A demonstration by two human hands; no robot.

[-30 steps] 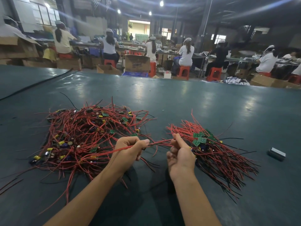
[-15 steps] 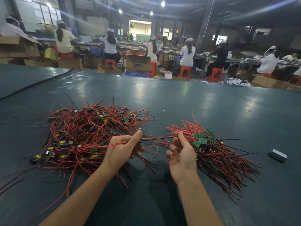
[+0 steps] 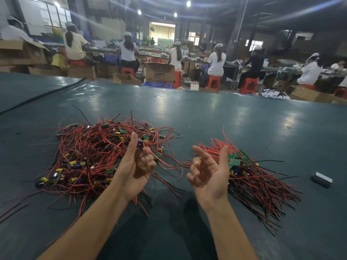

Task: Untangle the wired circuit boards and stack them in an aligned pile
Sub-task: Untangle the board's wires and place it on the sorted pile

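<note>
A tangled heap of small circuit boards with red and black wires lies on the dark green table to the left. On the right sits a sorted pile with green boards stacked at its near-left end and wires fanned toward the right. My left hand is raised above the heap's right edge, pinching one small wired board between thumb and fingers, its red wire trailing down to the right. My right hand hovers palm up just left of the sorted pile, fingers spread and holding nothing.
A small grey block lies on the table at the far right. The green table surface stretches far ahead. Beyond its far edge are cardboard boxes, red stools and several seated workers at benches.
My right hand let go of the red wire it was pulling and opened palm up. My left hand lifted, now pinching the freed board at its fingertips.
</note>
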